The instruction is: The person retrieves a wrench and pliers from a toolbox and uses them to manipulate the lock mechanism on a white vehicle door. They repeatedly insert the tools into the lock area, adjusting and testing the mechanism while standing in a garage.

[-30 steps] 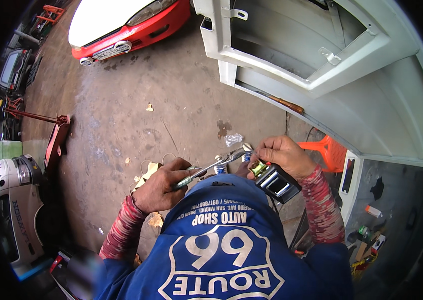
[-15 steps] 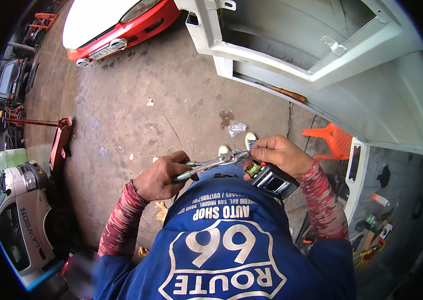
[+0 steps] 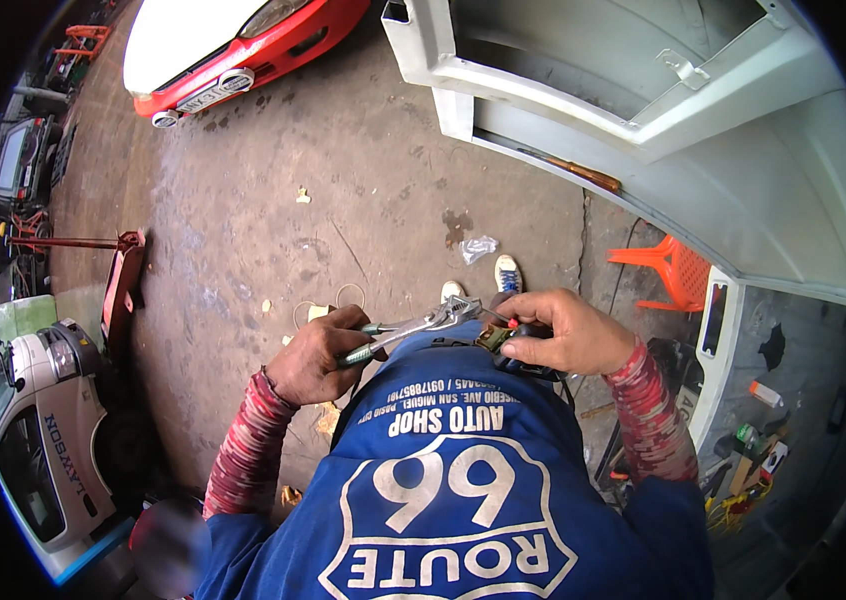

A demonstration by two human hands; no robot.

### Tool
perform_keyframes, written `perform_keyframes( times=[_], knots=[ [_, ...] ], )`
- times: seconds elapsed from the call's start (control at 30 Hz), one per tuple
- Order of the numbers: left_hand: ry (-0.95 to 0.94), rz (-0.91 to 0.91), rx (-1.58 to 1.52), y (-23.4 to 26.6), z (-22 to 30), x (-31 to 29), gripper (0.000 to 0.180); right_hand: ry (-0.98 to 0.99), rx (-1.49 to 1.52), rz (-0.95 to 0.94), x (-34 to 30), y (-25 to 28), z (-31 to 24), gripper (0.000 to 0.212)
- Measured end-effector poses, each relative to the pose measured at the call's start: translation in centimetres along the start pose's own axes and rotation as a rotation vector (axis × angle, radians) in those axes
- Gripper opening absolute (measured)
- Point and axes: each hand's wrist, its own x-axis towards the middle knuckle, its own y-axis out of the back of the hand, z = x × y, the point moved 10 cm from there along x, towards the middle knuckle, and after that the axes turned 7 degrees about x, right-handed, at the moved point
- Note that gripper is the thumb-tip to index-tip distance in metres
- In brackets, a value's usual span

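My left hand (image 3: 318, 355) is closed around the green-gripped handles of metal pliers (image 3: 448, 317), whose jaws point right, toward my right hand. In front of my waist, my right hand (image 3: 578, 335) is closed, thumb and fingers gripping a small black and greenish-brown piece (image 3: 492, 337) with a red spot. The plier jaws are close to this piece; whether they touch it I cannot tell. Below the right fingers, a dark boxy object (image 3: 531, 371) is mostly covered by the hand, and how it is held is hidden.
A pale vehicle panel frame (image 3: 543, 85) with a wooden-handled tool (image 3: 593, 176) on its ledge stands at upper right. An orange plastic chair (image 3: 678, 272) is on the right. A red and white car (image 3: 243, 60), a red floor jack (image 3: 123, 275) and a white vehicle (image 3: 48, 430) stand leftward.
My right hand has turned and closed over the dark boxy object, whose shiny front showed before. The pliers stay in my left hand, nearly unmoved.
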Motion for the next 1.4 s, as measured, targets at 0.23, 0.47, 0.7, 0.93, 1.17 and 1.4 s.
perform_keyframes(
  times=[0.23,0.47,0.7,0.93,1.17,1.4],
  knots=[
    [-0.018,0.013,0.094,-0.6,0.0,0.2,0.026,-0.035,-0.225,0.151,-0.1,0.8,-0.1,0.029],
    [-0.02,0.027,0.166,-1.0,0.0,0.4,0.028,0.02,-0.302,0.235,0.1,0.8,0.0,0.023],
    [0.006,-0.118,0.044,-2.5,-1.5,0.7,0.036,0.24,-0.045,0.187,-0.6,0.1,-0.2,0.03],
    [-0.092,-0.067,-0.094,-1.7,-0.3,0.8,0.038,0.302,0.25,0.068,-0.7,-0.3,1.2,0.038],
    [-0.044,-0.098,-0.084,-1.2,-0.7,0.3,0.036,0.415,-0.015,0.239,-1.3,1.0,-0.2,0.034],
    [-0.024,-0.125,-0.176,-1.7,-0.4,0.8,0.038,0.662,0.369,0.156,-0.2,0.6,-1.1,0.037]
  ],
)
